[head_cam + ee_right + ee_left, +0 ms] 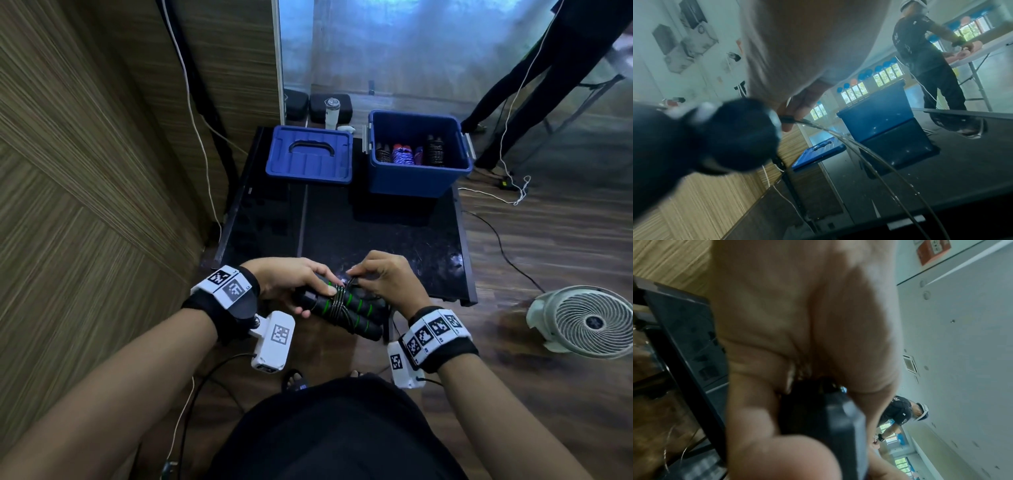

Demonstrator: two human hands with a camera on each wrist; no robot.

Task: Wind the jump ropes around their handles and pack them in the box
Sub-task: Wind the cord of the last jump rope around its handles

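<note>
Two black foam handles with green rings [349, 310] lie side by side above the near edge of the black table [359, 233], a thin grey rope [337, 301] wound round their middle. My left hand [301, 282] grips the handles' left end, thumb on the windings. My right hand [380, 274] pinches the rope just above the bundle; in the right wrist view the rope [838, 134] runs from my fingertips [795, 112] past a blurred handle end [740, 134]. The open blue box [418, 174] at the table's far right holds several wound ropes [404, 154].
The box's blue lid [308, 154] lies flat to its left. A white fan [589, 322] stands on the wooden floor at the right. Cables trail over the floor. Another person's legs [534, 78] are at the far right. A wood-panelled wall [85, 171] is close on the left.
</note>
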